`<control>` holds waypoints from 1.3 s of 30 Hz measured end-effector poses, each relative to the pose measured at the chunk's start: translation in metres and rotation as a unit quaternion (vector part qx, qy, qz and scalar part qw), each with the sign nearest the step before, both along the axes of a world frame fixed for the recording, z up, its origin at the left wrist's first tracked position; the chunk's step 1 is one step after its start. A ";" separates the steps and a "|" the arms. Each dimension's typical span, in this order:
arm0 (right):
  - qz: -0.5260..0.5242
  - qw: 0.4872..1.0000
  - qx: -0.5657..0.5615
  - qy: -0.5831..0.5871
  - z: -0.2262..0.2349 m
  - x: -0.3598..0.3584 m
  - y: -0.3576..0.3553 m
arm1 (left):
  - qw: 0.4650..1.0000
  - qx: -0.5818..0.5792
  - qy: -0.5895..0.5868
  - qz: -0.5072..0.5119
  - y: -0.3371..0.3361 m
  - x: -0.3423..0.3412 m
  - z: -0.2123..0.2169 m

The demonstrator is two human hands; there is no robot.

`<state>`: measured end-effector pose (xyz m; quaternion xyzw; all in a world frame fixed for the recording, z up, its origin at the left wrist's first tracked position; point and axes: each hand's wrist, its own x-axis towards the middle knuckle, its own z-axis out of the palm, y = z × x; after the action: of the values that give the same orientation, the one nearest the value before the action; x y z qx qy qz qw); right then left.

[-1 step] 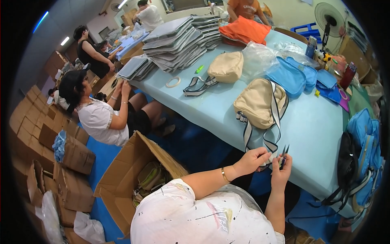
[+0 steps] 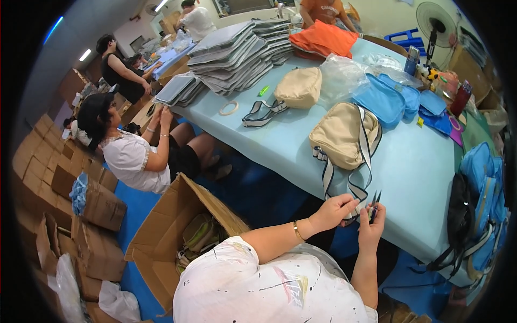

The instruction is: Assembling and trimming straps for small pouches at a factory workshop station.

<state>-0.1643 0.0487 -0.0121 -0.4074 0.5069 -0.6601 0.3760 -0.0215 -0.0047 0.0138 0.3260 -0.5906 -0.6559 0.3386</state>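
At the table's near edge, my left hand (image 2: 335, 211) pinches the striped webbing strap (image 2: 357, 189) of a beige bag. Close beside it, my right hand (image 2: 371, 225) is closed round a small pair of thread snips (image 2: 376, 200), blades pointing up. The strap's end between my hands is partly covered by fingers. Its beige bag (image 2: 336, 139) lies on the table just beyond, with a white and navy strap looped over its right side. Farther back rests a second beige bag (image 2: 299, 88) with a similar strap (image 2: 264, 114) trailing left.
Stacked grey panels (image 2: 229, 59), a tape roll (image 2: 229, 108), clear plastic (image 2: 344, 81) and blue bags (image 2: 379, 102) occupy the light-blue table (image 2: 269, 148). An open carton (image 2: 156, 237) stands at my left. Beyond it sits a co-worker (image 2: 134, 156). More blue bags (image 2: 479, 177) hang at the right edge.
My hands keep almost the same place. The snips' tips have shifted very slightly left; the bags stay where they were.
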 end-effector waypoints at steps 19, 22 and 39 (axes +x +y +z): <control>0.002 0.996 0.021 -0.089 0.009 -0.002 -0.016 | 0.998 -0.064 -0.002 0.015 0.004 0.008 -0.004; 0.001 0.993 0.052 -0.103 0.008 0.006 -0.030 | 0.991 0.076 0.108 0.010 0.002 0.013 -0.008; 0.063 0.993 0.081 -0.052 0.001 0.000 -0.016 | 0.957 0.267 0.107 -0.040 -0.006 0.028 -0.001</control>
<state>-0.1639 0.0324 -0.0113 -0.3717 0.5124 -0.6120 0.4741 0.0066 -0.0108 0.0129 0.3089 -0.3669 -0.8337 0.2737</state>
